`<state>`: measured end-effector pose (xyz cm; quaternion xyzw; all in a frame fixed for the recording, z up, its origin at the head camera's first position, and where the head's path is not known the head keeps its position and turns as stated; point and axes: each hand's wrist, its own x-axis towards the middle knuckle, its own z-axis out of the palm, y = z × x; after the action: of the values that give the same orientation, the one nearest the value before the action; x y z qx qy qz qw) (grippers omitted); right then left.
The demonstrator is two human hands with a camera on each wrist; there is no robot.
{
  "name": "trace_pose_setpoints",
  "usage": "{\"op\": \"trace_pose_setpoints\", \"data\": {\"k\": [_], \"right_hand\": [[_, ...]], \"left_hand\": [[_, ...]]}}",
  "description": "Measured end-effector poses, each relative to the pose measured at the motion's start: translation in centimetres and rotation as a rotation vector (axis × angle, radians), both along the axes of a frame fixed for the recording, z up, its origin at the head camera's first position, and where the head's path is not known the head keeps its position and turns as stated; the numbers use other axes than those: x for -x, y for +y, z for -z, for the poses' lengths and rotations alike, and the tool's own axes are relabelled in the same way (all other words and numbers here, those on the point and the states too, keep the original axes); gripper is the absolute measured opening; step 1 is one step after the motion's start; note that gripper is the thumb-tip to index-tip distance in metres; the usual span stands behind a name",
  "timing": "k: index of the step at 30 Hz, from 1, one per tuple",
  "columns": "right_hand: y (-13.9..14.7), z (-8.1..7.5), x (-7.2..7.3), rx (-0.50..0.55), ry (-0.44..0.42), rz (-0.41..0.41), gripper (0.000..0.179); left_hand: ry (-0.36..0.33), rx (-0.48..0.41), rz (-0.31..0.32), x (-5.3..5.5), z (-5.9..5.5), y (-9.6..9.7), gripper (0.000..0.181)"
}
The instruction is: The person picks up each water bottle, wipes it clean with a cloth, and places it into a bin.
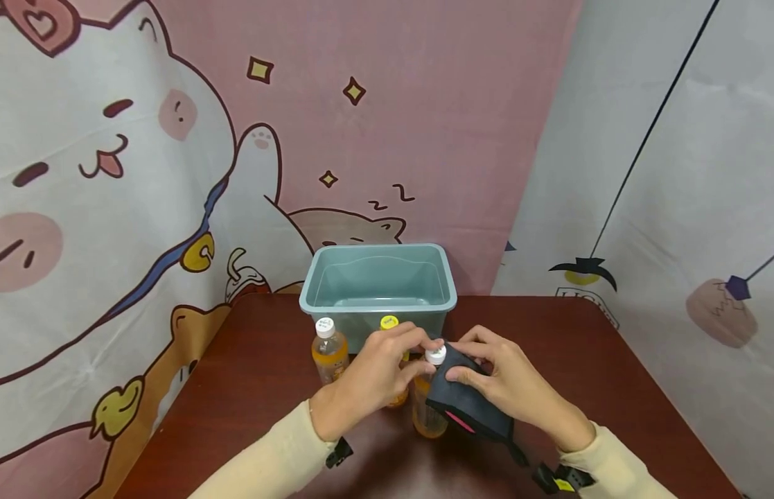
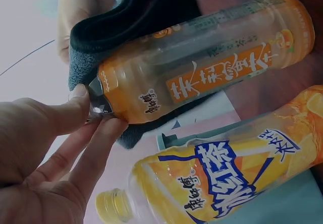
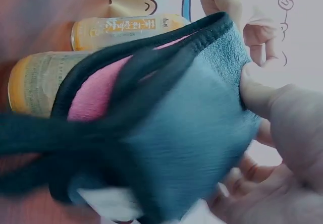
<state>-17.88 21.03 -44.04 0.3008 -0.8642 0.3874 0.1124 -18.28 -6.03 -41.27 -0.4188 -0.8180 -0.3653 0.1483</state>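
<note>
In the head view, my left hand (image 1: pixel 379 364) pinches the neck of a tea bottle (image 1: pixel 429 416) with a white cap (image 1: pixel 435 355). The left wrist view shows this bottle's orange label (image 2: pixel 222 75), with my thumb and fingertips at its neck. My right hand (image 1: pixel 511 378) grips a dark grey cloth piece (image 1: pixel 464 384) against the bottle's right side. Black trim, pink lining and dark straps show on the cloth (image 3: pixel 202 118) in the right wrist view; its exact kind is unclear. Beyond my left hand stands a yellow-capped iced tea bottle (image 2: pixel 186 183), partly hidden in the head view.
Another orange-labelled bottle (image 1: pixel 329 350) with a white cap stands left of my left hand. A pale blue-green plastic bin (image 1: pixel 377 310) sits at the back of the dark red table (image 1: pixel 237 409). Cartoon-printed cloth (image 1: pixel 424 138) covers the walls behind.
</note>
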Motion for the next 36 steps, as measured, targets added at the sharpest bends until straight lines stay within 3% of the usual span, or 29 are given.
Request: {"op": "trace_pose_setpoints", "data": {"k": [9,15,23,27,36], "right_hand": [[-0.1,1.3,-0.7,0.033,-0.149,-0.094,0.054],[0.1,2.5,-0.3,0.06,-0.064,-0.094,0.054],[0.6,2.7,-0.1,0.084,0.003,-0.073,0.048],[1.1,3.1,0.1,0.028,-0.012,-0.081,0.043],[1.1,4.8,0.9,-0.22,-0.124,-0.144,0.032]], "left_hand": [[-0.025,0.001,-0.009,-0.2,0.0,0.0,0.025],[-0.034,0.005,-0.007,-0.2,0.1,-0.1,0.024],[-0.01,-0.005,-0.002,0.0,0.1,0.1,0.025],[-0.009,-0.001,-0.001,0.1,0.1,0.2,0.024],[-0.022,0.01,-0.006,-0.1,0.1,0.1,0.023]]}}
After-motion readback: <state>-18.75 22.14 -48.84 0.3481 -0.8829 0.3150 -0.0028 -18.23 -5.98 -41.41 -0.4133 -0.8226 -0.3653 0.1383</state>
